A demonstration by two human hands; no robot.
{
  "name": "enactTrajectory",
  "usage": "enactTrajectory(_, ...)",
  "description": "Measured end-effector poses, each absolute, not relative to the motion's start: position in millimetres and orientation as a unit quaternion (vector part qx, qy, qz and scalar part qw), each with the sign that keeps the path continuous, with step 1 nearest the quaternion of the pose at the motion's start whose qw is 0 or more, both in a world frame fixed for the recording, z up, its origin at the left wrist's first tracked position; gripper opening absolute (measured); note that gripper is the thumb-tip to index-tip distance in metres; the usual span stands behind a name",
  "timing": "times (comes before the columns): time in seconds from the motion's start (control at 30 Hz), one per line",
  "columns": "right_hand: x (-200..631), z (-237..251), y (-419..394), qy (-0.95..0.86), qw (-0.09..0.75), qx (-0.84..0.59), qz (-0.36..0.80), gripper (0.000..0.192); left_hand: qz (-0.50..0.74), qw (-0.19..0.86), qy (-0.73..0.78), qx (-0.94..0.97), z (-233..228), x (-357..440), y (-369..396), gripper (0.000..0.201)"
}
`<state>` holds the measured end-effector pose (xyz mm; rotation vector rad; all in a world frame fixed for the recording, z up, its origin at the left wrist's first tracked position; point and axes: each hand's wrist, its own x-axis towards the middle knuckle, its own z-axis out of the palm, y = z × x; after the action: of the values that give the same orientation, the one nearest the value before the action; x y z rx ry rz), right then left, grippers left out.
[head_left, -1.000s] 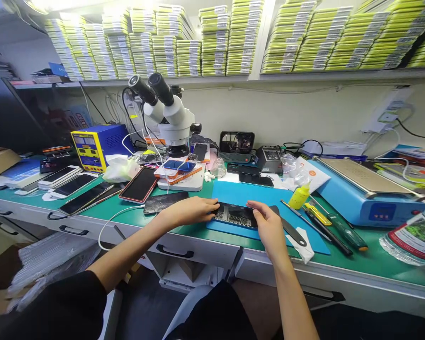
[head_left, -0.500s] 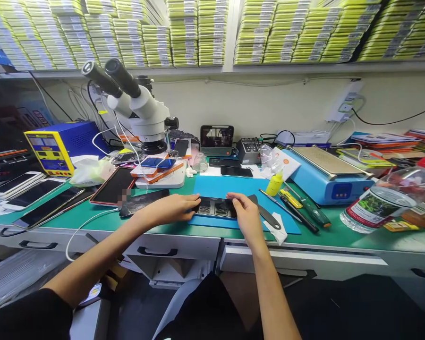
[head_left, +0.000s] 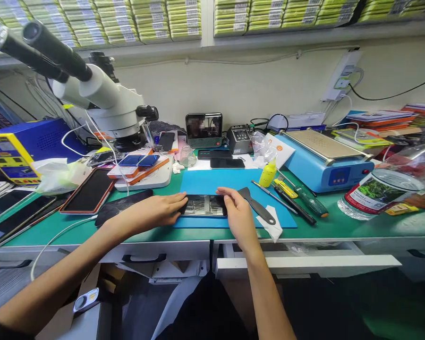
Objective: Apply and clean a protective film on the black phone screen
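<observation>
Phone [head_left: 204, 206] on mat [head_left: 212, 177], microscope [head_left: 109, 104] behind left, spatula [head_left: 258, 207] right

Electronics workshop, microscope [head_left: 108, 97], screwdriver [head_left: 310, 203], workbench [head_left: 327, 229]

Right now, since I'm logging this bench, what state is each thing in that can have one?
Dark phone: flat on the blue mat, its surface reflecting.
Left hand: at the phone's left end.
Right hand: at its right end.
Right drawer: pulled open.
Left drawer: shut.
Red-edged phone: screen dark.
Blue machine: red on its display.
Yellow bottle: standing, nozzle up.
Power strip: cable plugged in.
</observation>
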<state>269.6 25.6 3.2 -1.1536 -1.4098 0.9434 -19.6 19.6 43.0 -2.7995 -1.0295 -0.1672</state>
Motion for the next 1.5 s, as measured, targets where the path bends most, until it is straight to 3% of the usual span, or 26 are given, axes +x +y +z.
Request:
enactTrajectory(0.17,269,-1,25,-0.584,0.513,-0.492,0.393,0.034,-0.050,0.104,-0.322,-0.940,41,-21,20,0.047)
enactTrajectory(0.33,266,-1,26,-0.610,0.479,-0.509,0.373,0.044,-0.045,0.120,-0.301,-0.945,42,-27,24,0.060)
enactTrajectory(0.6,293,17,34,-0.728,0.333,-0.469,0.374,0.056,-0.042,0.149,-0.236,-0.959,47,-12,40,0.065)
enactTrajectory(0.8,309,21,42,-0.787,0.251,-0.436,0.357,0.082,-0.054,0.168,-0.186,-0.966,54,-10,55,0.057)
enactTrajectory(1.07,311,8,43,-0.772,0.244,-0.481,0.336,0.073,-0.123,0.203,-0.153,-0.959,42,-12,55,0.045)
enactTrajectory(1.3,315,-7,43,-0.795,0.254,-0.475,0.278,0.068,-0.212,0.132,-0.223,-0.942,29,-6,54,0.035)
enactTrajectory(1.5,316,-7,40,-0.797,0.258,-0.482,0.258,0.066,-0.217,0.104,-0.235,-0.942,32,-10,55,0.040)
